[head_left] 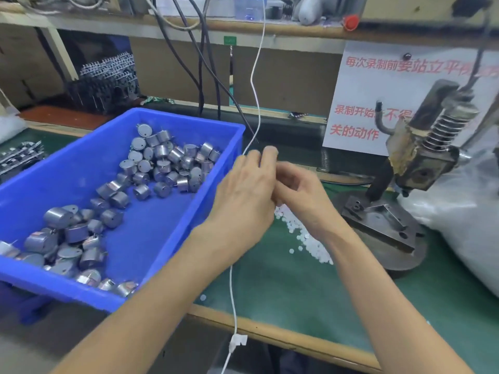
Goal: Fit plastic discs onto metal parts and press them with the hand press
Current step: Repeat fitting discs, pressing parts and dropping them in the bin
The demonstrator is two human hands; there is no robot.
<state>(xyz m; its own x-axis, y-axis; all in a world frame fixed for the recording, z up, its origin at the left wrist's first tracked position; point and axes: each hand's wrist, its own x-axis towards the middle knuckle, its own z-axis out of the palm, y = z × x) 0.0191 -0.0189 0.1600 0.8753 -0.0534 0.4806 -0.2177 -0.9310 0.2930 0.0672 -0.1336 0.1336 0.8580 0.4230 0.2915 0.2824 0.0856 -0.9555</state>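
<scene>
Fitting stage I'd say: left hand [243, 193] and right hand [302, 190] meet beside the hand press [415, 157], fingers [266, 157] curled, can't tell round what, loads of metal parts [162, 163] and plastic discs [305, 238] to go.

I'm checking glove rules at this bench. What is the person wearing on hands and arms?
Nothing that shows: the left hand and right hand are bare, without gloves, rings or a watch; the left forearm and right forearm show no sleeve.
</scene>
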